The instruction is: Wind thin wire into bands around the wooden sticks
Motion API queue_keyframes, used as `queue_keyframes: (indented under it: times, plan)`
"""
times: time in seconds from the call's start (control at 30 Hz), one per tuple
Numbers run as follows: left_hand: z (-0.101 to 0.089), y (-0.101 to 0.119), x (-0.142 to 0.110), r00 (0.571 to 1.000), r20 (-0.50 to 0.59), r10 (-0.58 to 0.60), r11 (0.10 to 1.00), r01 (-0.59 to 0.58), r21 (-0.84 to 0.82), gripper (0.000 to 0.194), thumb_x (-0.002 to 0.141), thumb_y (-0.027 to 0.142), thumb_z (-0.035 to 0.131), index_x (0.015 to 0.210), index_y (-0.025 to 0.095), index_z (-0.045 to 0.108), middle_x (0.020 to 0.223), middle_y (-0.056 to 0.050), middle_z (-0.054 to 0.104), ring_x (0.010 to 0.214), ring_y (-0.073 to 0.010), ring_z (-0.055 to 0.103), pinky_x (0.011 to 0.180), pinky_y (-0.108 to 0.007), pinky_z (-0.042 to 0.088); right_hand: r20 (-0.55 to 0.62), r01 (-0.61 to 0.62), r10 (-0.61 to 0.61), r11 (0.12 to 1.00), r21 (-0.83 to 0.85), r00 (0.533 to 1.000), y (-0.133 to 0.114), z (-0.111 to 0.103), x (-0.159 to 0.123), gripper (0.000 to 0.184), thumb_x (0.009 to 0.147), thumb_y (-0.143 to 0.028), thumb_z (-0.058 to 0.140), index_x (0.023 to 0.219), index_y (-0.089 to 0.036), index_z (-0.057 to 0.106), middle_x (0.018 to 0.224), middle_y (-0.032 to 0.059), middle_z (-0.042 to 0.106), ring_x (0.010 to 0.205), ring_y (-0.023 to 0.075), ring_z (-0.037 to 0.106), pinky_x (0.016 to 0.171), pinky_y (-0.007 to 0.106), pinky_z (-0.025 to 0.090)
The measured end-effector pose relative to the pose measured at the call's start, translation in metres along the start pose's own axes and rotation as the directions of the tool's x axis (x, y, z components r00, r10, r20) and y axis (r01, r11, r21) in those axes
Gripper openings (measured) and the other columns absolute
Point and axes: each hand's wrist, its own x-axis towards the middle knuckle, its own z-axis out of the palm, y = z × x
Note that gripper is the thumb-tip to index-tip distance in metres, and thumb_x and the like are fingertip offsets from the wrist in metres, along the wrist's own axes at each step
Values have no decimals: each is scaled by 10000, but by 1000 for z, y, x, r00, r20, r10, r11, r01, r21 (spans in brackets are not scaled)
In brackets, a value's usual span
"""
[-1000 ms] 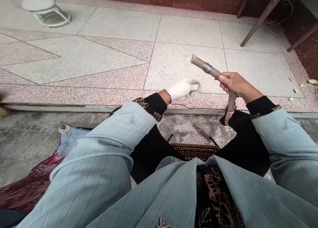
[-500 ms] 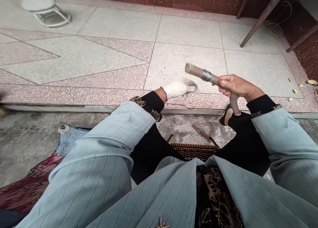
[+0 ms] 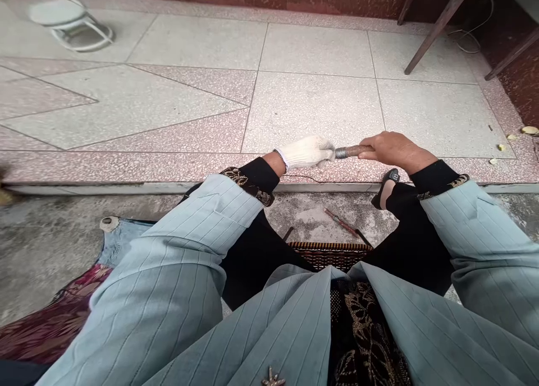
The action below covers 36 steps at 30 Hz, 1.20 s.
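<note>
My right hand (image 3: 389, 148), bare, is closed over a brown wooden stick (image 3: 360, 150). A band of silvery wire (image 3: 341, 152) is wound round the stick. My left hand (image 3: 309, 151), in a white knitted glove, has its fingers curled at the stick's left end, right against the wire band. That end is hidden by the glove, and the stick's other end is hidden behind my right hand. Whether loose wire lies in the gloved fingers I cannot tell.
A thin reddish rod or tool (image 3: 340, 222) lies on the rough concrete, beyond a woven seat edge (image 3: 332, 254) between my legs. The tiled step (image 3: 189, 170) runs across in front. A white stool (image 3: 71, 21) stands back left, wooden legs (image 3: 440, 30) back right. Cloth (image 3: 63, 313) lies at left.
The stick has come down from its raised tilt to nearly level, and its free left end has met my gloved hand. My right hand has turned, its back now upward.
</note>
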Motion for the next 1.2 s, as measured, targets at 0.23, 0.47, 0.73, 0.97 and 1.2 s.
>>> queue_keyframes:
  times: [0.23, 0.47, 0.73, 0.97, 1.2]
  plan:
    - [3, -3, -3, 993, -60, 99, 932, -113, -344, 182, 945, 237, 480, 911, 135, 627, 598, 18, 569, 563, -85, 549, 621, -221, 420, -290, -132, 208, 956, 261, 934, 1, -1, 2, 422, 922, -516, 538, 1132, -195, 713, 851, 92, 676, 750, 214, 570, 636, 337, 370]
    - [7, 1, -7, 991, -122, 46, 733, -117, -670, 208, 990, 292, 468, 997, 128, 596, 498, 79, 407, 431, -54, 391, 617, -227, 494, -310, 13, 287, 714, 700, 906, 1, -1, 9, 392, 903, -560, 562, 922, -175, 635, 650, 33, 514, 570, 138, 440, 506, 306, 349]
    - [17, 1, -4, 998, -63, -5, 762, -37, -646, 177, 974, 287, 490, 895, 162, 585, 538, 73, 289, 451, -65, 284, 450, -202, 336, -232, 171, 92, 433, 885, 968, 4, -14, -3, 488, 866, -685, 561, 980, -211, 568, 618, -21, 437, 495, 97, 367, 432, 261, 321]
    - [7, 1, -4, 998, -51, -22, 859, -7, -512, 234, 978, 335, 476, 898, 158, 605, 549, 54, 335, 452, -67, 271, 451, -232, 229, -90, 191, -269, 379, 906, 959, 0, -16, -16, 441, 896, -623, 581, 956, -187, 608, 639, -33, 475, 490, 71, 391, 469, 240, 346]
    - [-8, 2, -5, 994, -100, -44, 993, 32, -115, 192, 904, 235, 474, 895, 152, 646, 669, 9, 536, 582, -100, 441, 585, -245, 333, 262, 89, -433, 639, 764, 863, 12, -10, -11, 408, 889, -590, 595, 955, -202, 701, 593, -39, 516, 501, 91, 424, 539, 258, 359]
